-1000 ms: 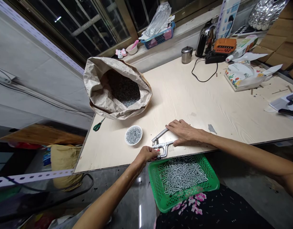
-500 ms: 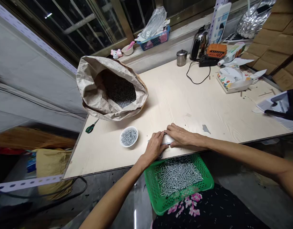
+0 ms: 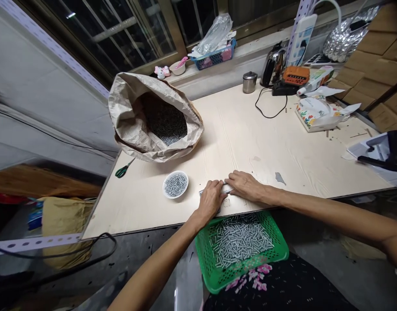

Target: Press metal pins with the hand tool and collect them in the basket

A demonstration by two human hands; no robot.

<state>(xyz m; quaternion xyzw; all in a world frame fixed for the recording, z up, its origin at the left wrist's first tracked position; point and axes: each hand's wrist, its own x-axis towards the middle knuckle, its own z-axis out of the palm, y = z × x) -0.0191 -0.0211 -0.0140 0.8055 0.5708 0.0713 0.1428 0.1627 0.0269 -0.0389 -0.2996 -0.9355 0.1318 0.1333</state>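
My left hand and my right hand are close together at the table's front edge. Both are closed on a narrow, pale grey strip that lies along the tabletop. Its left end pokes out past my left fingers, while my fingers cover most of the rest, so its exact kind is unclear. Just below the edge, a green plastic basket holds a heap of small silvery metal pins or screws. To the left of my left hand stands a white bowl filled with similar metal pieces.
A large paper-lined sack with metal pieces inside stands open on the wooden table. Green-handled scissors lie at the left edge. Farther back are a lidded metal canister, an electric kettle and a tissue pack.
The view has shifted slightly. Both hands stay at the strip, which shows a narrower face between them now, with more of its left end visible. The basket, bowl and sack stay put.
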